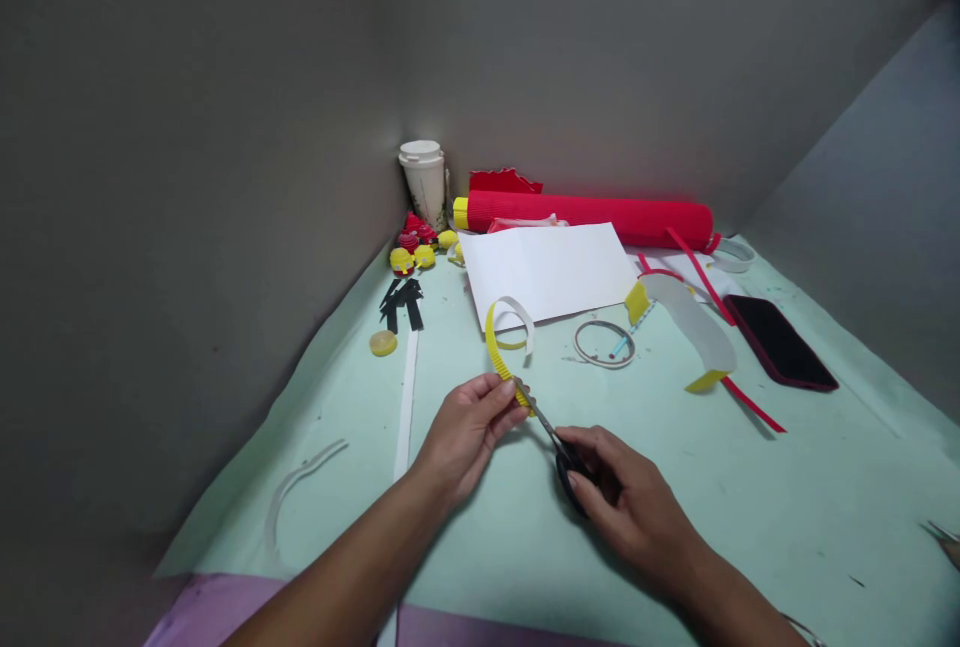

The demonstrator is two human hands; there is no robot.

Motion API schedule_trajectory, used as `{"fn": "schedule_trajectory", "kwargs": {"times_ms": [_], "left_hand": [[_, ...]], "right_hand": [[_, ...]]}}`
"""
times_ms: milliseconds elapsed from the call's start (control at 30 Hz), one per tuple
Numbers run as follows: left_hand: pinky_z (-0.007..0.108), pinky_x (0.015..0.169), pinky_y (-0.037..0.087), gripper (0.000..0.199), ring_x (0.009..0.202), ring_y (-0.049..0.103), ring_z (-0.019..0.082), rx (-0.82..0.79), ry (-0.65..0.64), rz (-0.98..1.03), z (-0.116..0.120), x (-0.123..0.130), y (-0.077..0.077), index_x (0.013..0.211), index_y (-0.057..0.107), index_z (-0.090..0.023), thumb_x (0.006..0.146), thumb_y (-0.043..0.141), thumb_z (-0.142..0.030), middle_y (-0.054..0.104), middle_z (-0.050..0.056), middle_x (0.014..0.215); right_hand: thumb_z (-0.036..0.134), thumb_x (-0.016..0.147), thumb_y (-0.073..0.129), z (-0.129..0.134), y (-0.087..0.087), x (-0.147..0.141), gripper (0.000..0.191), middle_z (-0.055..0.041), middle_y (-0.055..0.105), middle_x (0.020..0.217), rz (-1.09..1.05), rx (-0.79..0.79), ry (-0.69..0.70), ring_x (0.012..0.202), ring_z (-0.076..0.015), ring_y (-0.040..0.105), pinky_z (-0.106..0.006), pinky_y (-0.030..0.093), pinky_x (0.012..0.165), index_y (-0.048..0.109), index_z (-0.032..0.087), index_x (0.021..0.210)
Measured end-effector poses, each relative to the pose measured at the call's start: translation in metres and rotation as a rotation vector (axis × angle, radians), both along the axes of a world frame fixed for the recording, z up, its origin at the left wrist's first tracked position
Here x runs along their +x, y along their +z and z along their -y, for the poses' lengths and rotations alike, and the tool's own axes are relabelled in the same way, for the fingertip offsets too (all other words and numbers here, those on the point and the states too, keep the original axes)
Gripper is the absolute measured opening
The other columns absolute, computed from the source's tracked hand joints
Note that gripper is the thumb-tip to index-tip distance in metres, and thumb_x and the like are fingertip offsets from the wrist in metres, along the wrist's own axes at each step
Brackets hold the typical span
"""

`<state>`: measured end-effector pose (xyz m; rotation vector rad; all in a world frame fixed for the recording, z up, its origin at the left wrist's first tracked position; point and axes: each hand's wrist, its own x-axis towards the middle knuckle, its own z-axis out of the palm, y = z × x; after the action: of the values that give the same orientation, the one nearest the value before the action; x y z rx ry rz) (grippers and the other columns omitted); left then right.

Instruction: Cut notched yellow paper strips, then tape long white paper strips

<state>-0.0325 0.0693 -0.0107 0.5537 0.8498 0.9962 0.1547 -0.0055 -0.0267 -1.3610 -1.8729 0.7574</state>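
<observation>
Near the middle of the table, my left hand (pixel 474 429) pinches a yellow corrugated paper strip (pixel 496 352) between thumb and fingers. The strip's far part curls upward and over, showing its white back. My right hand (pixel 626 492) is wrapped round the black handles of a pair of scissors (pixel 568 479). The metal blades point up and left and lie against the strip at my left fingertips. Whether the blades are parted cannot be made out.
Behind my hands are a white sheet (pixel 551 272), a red roll (pixel 592 215) and a lidded cup (pixel 425 182). Left are black strips (pixel 412 302) and a yellow disc (pixel 382 343). To the right lie a tape ring (pixel 579 351) and a phone (pixel 780 342).
</observation>
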Motion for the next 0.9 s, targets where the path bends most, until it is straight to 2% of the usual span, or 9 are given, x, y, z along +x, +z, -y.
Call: {"fn": "schedule_trajectory", "kwargs": {"times_ms": [433, 900], "left_hand": [[0.02, 0.076, 0.055, 0.007, 0.078, 0.064, 0.01, -0.003, -0.004, 0.01, -0.0016, -0.0002, 0.0007, 0.087, 0.07, -0.009, 0.085, 0.065, -0.012, 0.067, 0.007, 0.09], [0.019, 0.076, 0.055, 0.004, 0.076, 0.063, 0.009, -0.009, -0.023, 0.011, -0.0008, 0.0001, -0.0008, 0.084, 0.069, -0.009, 0.084, 0.066, -0.012, 0.066, 0.006, 0.087]], "right_hand": [[0.018, 0.087, 0.053, 0.0003, -0.0041, 0.0025, 0.033, -0.0029, 0.063, 0.092, -0.05, -0.067, 0.014, 0.076, -0.0159, 0.055, -0.028, 0.047, 0.07, 0.055, 0.022, 0.119], [0.018, 0.088, 0.052, 0.0002, -0.0031, 0.0023, 0.032, -0.0009, 0.06, 0.087, -0.02, -0.034, 0.024, 0.073, -0.0149, 0.053, -0.027, 0.045, 0.068, 0.054, 0.022, 0.119]]}}
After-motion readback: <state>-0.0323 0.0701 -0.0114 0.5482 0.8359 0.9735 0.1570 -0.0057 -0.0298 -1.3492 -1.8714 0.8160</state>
